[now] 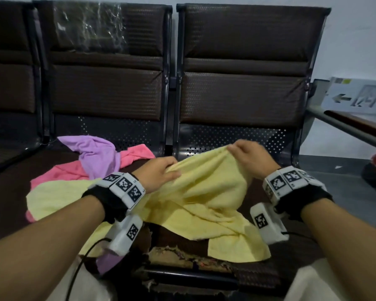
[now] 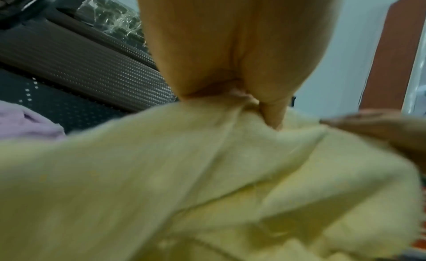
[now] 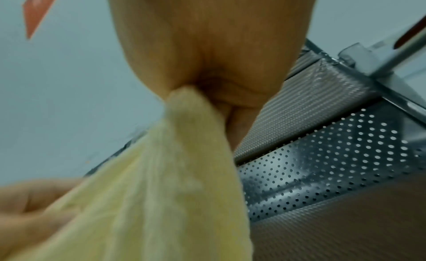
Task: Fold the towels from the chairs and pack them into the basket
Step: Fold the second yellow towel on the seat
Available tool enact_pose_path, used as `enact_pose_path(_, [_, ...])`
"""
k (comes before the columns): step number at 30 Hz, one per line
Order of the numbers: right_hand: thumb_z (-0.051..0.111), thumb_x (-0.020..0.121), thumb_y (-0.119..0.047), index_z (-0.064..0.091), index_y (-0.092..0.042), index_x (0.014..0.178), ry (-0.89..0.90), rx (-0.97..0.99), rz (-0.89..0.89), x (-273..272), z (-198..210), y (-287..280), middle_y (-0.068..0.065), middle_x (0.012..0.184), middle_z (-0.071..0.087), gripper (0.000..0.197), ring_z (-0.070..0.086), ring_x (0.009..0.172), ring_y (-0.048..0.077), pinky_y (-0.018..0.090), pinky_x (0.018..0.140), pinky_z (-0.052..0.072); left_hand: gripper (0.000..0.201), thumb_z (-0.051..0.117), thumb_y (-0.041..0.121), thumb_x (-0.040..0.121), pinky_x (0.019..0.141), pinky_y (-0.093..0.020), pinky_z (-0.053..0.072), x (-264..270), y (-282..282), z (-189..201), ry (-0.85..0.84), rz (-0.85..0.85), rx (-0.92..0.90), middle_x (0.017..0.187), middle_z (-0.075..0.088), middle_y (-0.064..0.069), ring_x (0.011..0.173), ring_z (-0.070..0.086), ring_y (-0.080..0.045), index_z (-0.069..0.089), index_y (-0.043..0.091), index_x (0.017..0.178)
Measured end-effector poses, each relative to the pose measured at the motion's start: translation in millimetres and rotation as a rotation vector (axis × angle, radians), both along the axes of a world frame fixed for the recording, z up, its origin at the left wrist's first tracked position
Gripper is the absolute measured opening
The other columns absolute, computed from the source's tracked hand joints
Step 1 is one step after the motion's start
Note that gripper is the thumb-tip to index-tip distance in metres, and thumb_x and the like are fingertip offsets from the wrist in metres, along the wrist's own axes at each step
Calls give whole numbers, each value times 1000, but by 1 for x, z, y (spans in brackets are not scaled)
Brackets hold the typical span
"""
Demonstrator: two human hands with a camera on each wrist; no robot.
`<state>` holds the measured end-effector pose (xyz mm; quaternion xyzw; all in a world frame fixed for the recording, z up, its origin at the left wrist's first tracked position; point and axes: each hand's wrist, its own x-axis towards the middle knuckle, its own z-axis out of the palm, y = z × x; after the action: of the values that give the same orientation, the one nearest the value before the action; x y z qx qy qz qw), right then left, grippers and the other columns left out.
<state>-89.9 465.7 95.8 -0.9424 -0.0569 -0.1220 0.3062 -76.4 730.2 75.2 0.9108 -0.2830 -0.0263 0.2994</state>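
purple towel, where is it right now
In the head view the purple towel lies crumpled on the left chair seat, on top of the pink towel, just beyond the left hand that grips the yellow towel.

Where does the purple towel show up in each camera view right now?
Head: purple towel left of centre, on the pink towel.
Left wrist: purple towel at the left edge.
Right wrist: not in view.
Shared landmark: the yellow towel both hands hold.
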Motion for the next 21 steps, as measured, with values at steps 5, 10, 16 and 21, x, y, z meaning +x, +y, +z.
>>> enact_pose_path(5, [50, 96, -33, 55, -20, 80, -272, 201, -301, 0, 5, -13, -5, 78, 55, 21, 50, 80, 14, 19, 63, 25, 11, 49, 18, 93, 83, -38, 45, -2, 7, -4, -21, 138, 326, 91, 63, -10, 90, 59, -30, 51, 15, 83])
enact_pose_path(10, [56, 93, -32, 60, -26, 92, 56, 205, -53, -10, -9, -2, -4, 87, 65, 7, 60, 81, 14, 30, 72, 48, 17, 51, 10, 93, 69, -21, 46, -19, -24, 13, 165, 36, -45, 81, 60, 7, 80, 59, -9, 59, 21, 83])
enact_pose_path(16, [62, 89, -38, 59, -19, 114, 519, -354, -6, -30, -28, -10, -1, 111, 63, 31, 60, 98, 17, 29, 82, 48, 10, 57, 17, 91, 87, -32, 49, -22, -47, 4, 278, 35, -96, 101, 66, -4, 93, 60, -14, 62, 17, 100])
enact_pose_path(21, [58, 89, -44, 65, -6, 105, 774, -529, -7, -41, -47, -19, 9, 93, 67, 42, 60, 76, 22, 28, 64, 46, 24, 56, 33, 89, 82, -28, 48, -11, -35, -22, 274, 141, 249, 109, 62, -2, 100, 59, -17, 54, 18, 108])
